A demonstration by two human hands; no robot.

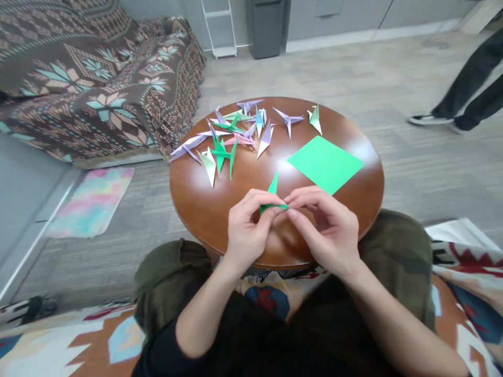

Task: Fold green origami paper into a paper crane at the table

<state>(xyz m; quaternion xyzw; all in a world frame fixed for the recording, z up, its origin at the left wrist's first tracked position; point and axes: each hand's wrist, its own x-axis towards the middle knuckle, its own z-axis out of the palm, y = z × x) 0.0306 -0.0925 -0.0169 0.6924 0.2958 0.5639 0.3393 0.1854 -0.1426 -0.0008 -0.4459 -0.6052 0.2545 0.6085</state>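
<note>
Head view: thumb and forefinger of the left hand (249,222) pinch a folded green paper (273,183), one pointed end sticking out past the knuckles. Thumb and fingertips of the right hand (334,228) meet at its narrow tip, apparently nipping it too, though the contact is partly hidden. Both hold it over the near part of a brown table (204,201). It should be very light, soft in single layers, stiffer where folds stack, and easily crushed or torn at the points; a gentle pinch on the thick folded part looks safest. Just beyond the right hand lies a flat green sheet (325,163). Paper birds (240,139) crowd the far left of the tabletop, and farther off are a patterned sofa cover (118,99) and another person's legs (467,86).
</note>
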